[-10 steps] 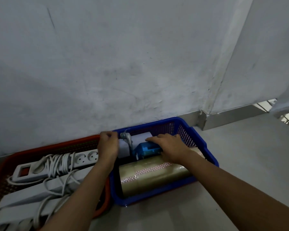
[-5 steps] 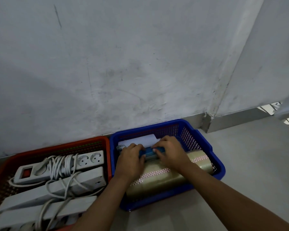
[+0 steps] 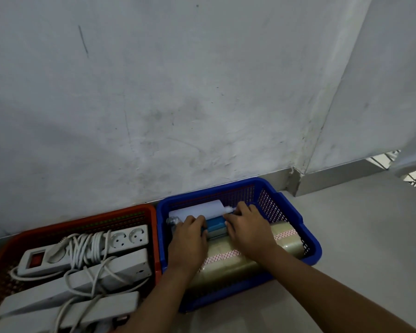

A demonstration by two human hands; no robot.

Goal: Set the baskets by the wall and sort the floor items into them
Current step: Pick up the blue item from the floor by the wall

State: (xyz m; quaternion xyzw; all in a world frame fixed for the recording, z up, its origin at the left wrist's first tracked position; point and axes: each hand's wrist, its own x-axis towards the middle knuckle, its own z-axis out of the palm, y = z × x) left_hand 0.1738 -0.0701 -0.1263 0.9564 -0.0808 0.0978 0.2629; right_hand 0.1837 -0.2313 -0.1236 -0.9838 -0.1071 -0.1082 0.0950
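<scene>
A blue basket [image 3: 288, 207] and a red basket [image 3: 82, 218] stand side by side against the wall. In the blue one lie a stack of clear tape rolls [image 3: 283, 239], a white bottle [image 3: 197, 211] on its side and a blue tape dispenser [image 3: 215, 227]. My left hand [image 3: 189, 241] holds the dispenser's left end. Over its right end lies my right hand [image 3: 249, 228], with fingertips near the bottle's nozzle. The red basket holds several white power strips [image 3: 82, 248] with coiled cords.
The grey wall [image 3: 178, 104] rises right behind both baskets, with a corner and metal skirting [image 3: 296, 181] to the right. Bare pale floor [image 3: 346, 248] lies right of the blue basket. A railing shows at the far right edge.
My left hand left the red basket's rim and came onto the blue dispenser. Both hands have since stayed on it with small shifts; the view shifted slightly.
</scene>
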